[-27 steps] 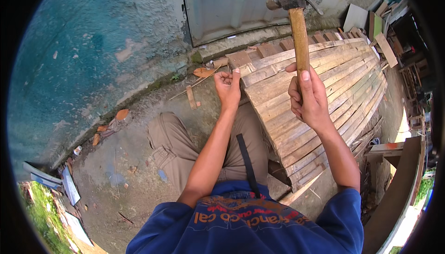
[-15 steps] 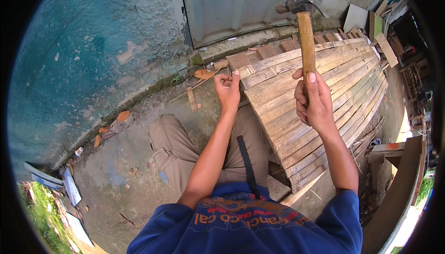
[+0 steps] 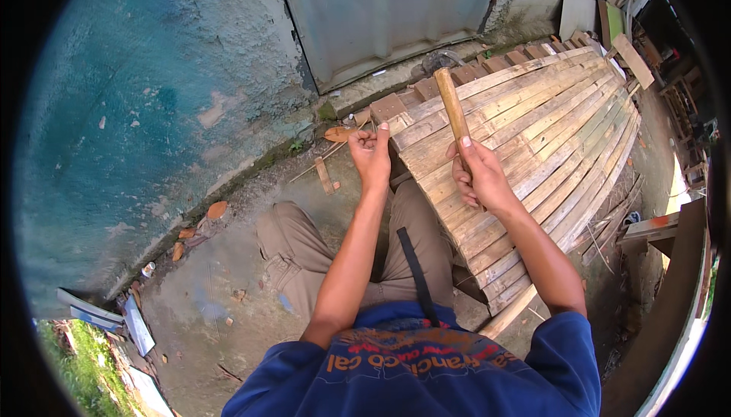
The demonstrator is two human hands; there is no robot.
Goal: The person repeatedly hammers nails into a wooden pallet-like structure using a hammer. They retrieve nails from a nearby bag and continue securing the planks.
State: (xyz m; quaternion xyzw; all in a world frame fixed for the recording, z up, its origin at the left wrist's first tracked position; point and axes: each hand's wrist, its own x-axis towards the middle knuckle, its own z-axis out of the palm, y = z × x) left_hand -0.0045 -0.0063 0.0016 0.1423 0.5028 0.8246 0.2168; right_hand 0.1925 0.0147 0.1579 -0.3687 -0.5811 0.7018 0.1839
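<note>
My right hand (image 3: 478, 179) grips the wooden handle of a hammer (image 3: 451, 106). Its dark head (image 3: 435, 62) is tipped forward over the far end of a curved panel of wooden slats (image 3: 548, 128). My left hand (image 3: 371, 152) is at the panel's left edge, fingers pinched shut on something small that looks like a nail. The hammer head is a short way beyond and to the right of that hand. My bent leg in brown trousers (image 3: 304, 257) rests on the concrete ground beside the panel.
A grey metal door (image 3: 381, 14) and a rough blue wall (image 3: 152, 90) stand ahead. Wood scraps (image 3: 326, 175) and brick pieces (image 3: 216, 209) lie on the ground. Boards and timber (image 3: 624, 44) are stacked at the far right. Grass (image 3: 72, 356) shows at lower left.
The hammer has swung down and to the left from its raised position, its head now low near the panel's far edge. My left hand has stayed in place.
</note>
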